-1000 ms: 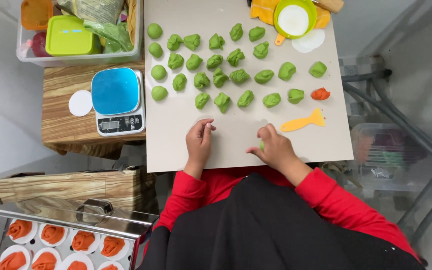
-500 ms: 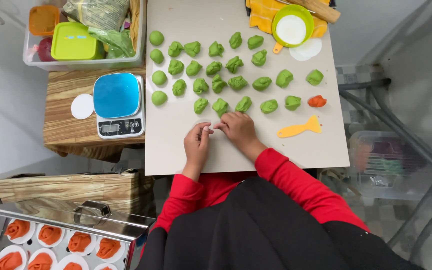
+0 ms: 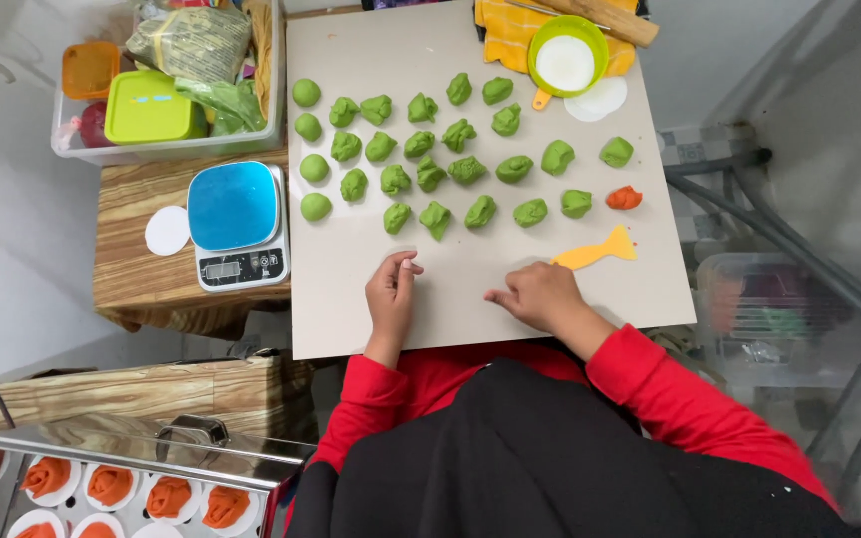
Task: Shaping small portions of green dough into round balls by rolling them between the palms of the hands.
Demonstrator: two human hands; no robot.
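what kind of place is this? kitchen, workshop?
Probably a small home or cottage food-prep setup, not a full kitchen. Rows of green dough pieces lie on a beige work board, a blue-topped digital scale sits alongside, and a metal tray of orange shaped pieces waits nearby.

Left hand (image 3: pixel 392 292) curled, fingers bent; right hand (image 3: pixel 540 297) knuckles up, fingers tucked. Red sleeves.

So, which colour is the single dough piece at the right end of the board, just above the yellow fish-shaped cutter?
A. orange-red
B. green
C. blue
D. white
A: the lone dough piece is orange-red, lying on the board above the yellow fish-shaped cutter, while the other dough pieces are green.
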